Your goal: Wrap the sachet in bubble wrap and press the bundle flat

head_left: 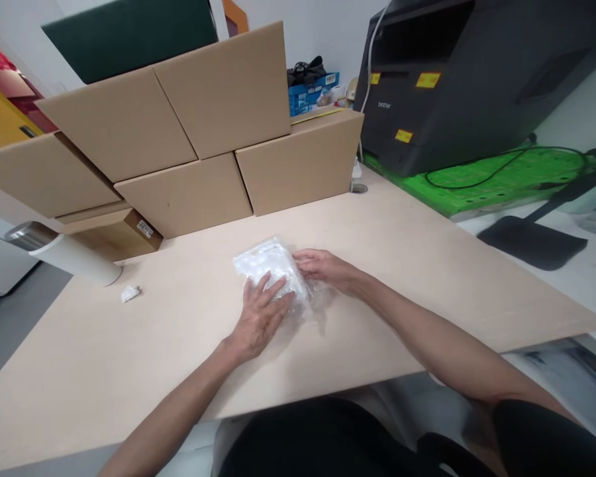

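The printer read "brother". Well inside the desk edges, my left hand lay spread flat on the packet; right hand curled against it, grip unclear.

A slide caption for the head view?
Left hand and right hand rest on a clear plastic packet on the table.

"brother" brand on black printer, yellow stickers unreadable

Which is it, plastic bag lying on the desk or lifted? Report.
Lying: the plastic bag rests on the desk, left hand flat over it, right hand touching its edge.
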Available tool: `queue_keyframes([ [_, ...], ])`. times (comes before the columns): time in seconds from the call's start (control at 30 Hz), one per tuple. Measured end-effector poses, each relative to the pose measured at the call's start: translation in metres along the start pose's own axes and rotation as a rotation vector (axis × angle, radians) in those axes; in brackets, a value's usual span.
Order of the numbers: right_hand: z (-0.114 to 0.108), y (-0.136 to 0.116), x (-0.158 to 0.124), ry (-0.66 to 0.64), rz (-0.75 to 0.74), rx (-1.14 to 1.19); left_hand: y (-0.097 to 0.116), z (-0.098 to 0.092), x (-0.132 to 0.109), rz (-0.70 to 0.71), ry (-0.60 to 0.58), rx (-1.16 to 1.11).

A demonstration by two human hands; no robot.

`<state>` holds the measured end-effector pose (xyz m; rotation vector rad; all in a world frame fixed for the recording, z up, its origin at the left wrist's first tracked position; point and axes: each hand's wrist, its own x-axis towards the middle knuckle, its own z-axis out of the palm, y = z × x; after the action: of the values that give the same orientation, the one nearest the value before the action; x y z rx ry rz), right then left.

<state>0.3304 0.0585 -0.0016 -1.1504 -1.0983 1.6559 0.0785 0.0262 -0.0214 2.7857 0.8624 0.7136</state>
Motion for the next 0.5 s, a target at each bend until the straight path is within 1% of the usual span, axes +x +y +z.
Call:
queue_keyframes([
  [0.1,-0.001,-0.001,0.001,-0.051,0.003,0.136,0.0,-0.007,0.005,-0.049,0.191,-0.18],
  [0.17,0.0,-0.001,0.001,-0.092,0.011,0.173,0.001,-0.011,0.009,-0.065,0.275,-0.258],
  [0.23,0.002,-0.001,-0.001,-0.12,0.039,0.187,0.003,-0.013,0.01,-0.058,0.315,-0.297],
  [0.33,0.01,0.001,-0.006,-0.15,0.07,0.199,0.006,-0.013,0.009,-0.058,0.325,-0.329],
  [0.43,0.019,0.004,-0.007,-0.146,0.065,0.179,0.013,-0.013,0.007,-0.113,0.358,-0.38],
  [0.5,0.023,0.006,-0.006,-0.098,0.033,0.152,0.019,-0.018,0.009,-0.189,0.43,-0.444],
])
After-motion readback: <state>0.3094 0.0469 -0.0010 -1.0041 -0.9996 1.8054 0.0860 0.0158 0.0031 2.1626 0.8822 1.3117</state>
